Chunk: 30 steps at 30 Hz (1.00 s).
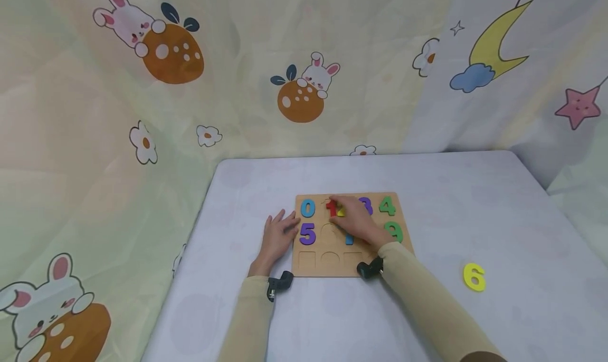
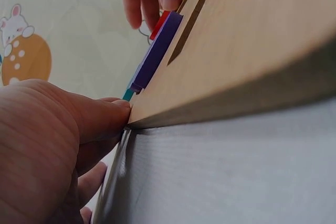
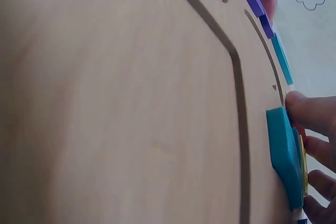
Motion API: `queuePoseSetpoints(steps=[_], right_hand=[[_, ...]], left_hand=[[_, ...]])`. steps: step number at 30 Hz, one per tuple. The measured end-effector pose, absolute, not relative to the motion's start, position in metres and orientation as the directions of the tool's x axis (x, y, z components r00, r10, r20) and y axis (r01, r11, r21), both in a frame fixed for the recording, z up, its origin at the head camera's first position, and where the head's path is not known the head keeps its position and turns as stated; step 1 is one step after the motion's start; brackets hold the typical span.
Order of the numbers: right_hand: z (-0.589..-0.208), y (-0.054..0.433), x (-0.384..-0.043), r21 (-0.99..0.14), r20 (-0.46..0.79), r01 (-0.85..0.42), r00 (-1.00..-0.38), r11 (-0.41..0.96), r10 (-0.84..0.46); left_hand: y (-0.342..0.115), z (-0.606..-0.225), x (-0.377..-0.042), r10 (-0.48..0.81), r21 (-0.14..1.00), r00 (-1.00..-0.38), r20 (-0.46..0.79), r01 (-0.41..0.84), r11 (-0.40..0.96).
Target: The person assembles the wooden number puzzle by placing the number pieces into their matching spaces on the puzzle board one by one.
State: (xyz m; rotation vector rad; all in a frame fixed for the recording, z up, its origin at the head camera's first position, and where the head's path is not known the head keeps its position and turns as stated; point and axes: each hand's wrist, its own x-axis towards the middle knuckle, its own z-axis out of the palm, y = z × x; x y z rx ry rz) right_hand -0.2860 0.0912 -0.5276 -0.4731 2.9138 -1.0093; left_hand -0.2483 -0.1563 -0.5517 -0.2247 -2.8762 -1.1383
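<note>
A wooden number board [image 1: 328, 271] lies on the table. My right hand [image 1: 358, 219] reaches over its upper middle and pinches the red number 1 [image 1: 331, 209] between thumb and fingers; a bit of red shows between them in the right wrist view. Partly covered by that hand are a yellow piece [image 1: 341, 212], a purple 3 [image 1: 368, 206] and a blue piece [image 1: 349, 239]. My left hand [image 1: 277, 239] touches the board's left edge with its fingertips, beside the purple 5 [image 2: 157, 53]. Whether the red 1 sits fully in its slot cannot be told.
On the board also lie a blue 0 [image 1: 303, 208], a green 4 [image 1: 388, 207] and a green 9 [image 1: 399, 231]. Several bare outlines show in its lower row. A yellow 6 [image 1: 467, 277] lies apart on the white table [image 1: 499, 219]. A printed curtain [image 1: 247, 77] hangs behind.
</note>
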Motion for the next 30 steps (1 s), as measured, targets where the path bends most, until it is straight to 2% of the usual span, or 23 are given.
queuePoseSetpoints(steps=[11,18,30], right_hand=[[-0.531,0.083,-0.288,-0.61,0.135,-0.284,-0.957,0.74,-0.257],[-0.532,0.077,-0.287,-0.621,0.103,-0.219,-0.975,0.752,-0.199],[-0.535,0.076,-0.29,-0.632,0.087,-0.201,-0.978,0.749,-0.189]], left_hand=[[-0.157,-0.552,-0.249,0.112,0.688,-0.99,0.081,0.137,0.713],[-0.155,-0.552,-0.25,0.119,0.681,-0.99,0.079,0.141,0.719],[-0.154,-0.55,-0.247,0.107,0.684,-0.991,0.078,0.132,0.718]])
